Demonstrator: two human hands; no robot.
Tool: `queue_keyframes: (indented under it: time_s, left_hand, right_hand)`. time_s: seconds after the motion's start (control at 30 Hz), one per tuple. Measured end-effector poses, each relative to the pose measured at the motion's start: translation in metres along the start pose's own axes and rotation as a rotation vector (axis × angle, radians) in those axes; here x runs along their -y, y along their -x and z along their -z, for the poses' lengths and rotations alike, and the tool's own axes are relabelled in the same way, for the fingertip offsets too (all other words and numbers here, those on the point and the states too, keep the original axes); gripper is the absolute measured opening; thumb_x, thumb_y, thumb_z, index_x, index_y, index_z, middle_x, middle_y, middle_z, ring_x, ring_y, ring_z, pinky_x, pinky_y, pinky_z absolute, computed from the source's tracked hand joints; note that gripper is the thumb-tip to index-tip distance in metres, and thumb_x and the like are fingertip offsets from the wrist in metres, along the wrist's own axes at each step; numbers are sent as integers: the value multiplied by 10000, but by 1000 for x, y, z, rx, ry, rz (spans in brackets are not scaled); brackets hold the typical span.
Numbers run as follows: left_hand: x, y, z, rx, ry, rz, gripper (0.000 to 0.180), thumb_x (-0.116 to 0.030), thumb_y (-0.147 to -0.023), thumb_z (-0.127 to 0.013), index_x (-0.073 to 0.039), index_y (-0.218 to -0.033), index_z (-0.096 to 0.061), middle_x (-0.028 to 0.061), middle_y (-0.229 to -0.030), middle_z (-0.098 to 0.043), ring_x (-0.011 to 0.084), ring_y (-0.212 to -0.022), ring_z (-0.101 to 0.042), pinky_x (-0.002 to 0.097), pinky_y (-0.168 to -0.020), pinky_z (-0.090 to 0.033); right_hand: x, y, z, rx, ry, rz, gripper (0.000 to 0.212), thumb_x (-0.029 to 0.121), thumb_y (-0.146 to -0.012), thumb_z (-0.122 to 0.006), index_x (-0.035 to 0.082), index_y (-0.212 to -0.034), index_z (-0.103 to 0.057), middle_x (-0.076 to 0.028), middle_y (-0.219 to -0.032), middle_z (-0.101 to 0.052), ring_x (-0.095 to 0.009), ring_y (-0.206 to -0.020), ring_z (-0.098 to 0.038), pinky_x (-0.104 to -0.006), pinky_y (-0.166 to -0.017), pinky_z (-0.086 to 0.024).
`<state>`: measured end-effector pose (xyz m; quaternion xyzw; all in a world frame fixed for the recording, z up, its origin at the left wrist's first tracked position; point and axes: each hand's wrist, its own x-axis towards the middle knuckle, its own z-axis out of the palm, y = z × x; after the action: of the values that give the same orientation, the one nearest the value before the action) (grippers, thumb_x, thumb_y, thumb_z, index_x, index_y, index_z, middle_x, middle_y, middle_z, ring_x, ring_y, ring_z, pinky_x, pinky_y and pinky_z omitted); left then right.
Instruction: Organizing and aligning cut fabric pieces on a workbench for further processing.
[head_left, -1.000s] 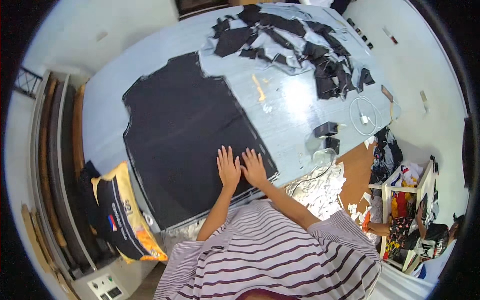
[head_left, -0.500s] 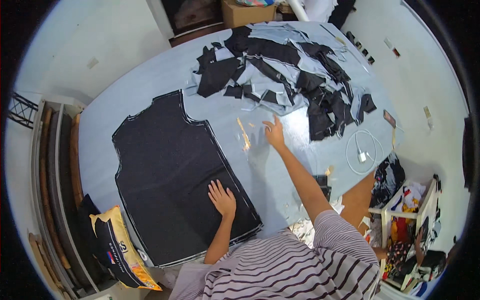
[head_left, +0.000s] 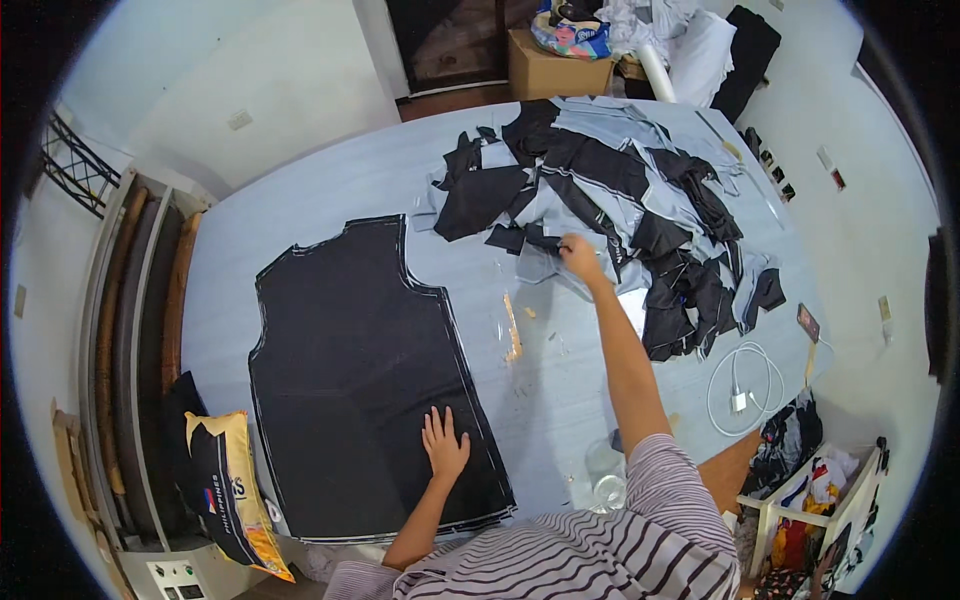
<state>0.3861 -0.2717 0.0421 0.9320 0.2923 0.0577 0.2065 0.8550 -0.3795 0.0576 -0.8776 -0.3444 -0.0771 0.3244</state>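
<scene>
Find the black cloth (head_left: 350, 370) lying flat on the left of the bench (head_left: 225, 290). Expect light, soft, limp handling, apt to crease; best to take hold at two corners. Note a long axis running near to far, with notched, narrower end pointing far. See the left hand (head_left: 446, 447) laid palm-down toward the near right edge, fingers loosely spread; the right hand (head_left: 582, 259) at far scraps (head_left: 655, 235), fingers drawn narrow, grip unclear.

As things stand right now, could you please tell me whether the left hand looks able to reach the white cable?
Probably not easily: the left hand lies on the black fabric panel, and the outstretched right arm crosses between it and the white cable.
</scene>
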Motion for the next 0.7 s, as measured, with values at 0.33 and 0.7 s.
queue_keyframes:
  time_s: [0.33,0.7]
  left_hand:
    - [-28,-41,19,167,309,-125,627,-259,-706,-610,-38,-1233,-353,242,-1284,-275,401,-1178,-264,427,-965,-248]
    - [-156,-18,210,-258,754,-777,901,-335,-601,-706,-48,-1303,-219,235,-1337,-157,389,-1178,-275,416,-942,-277]
  right_hand:
    - [210,-37,228,-305,-822,-56,194,59,-694,-639,7,-880,-624,4,-754,-589,-61,-675,-503,-180,-644,-381]
    - [432,30,342,-562,-303,528,99,34,-805,-511,-6,-820,-601,10,-802,-593,-58,-692,-522,-202,-646,-428]
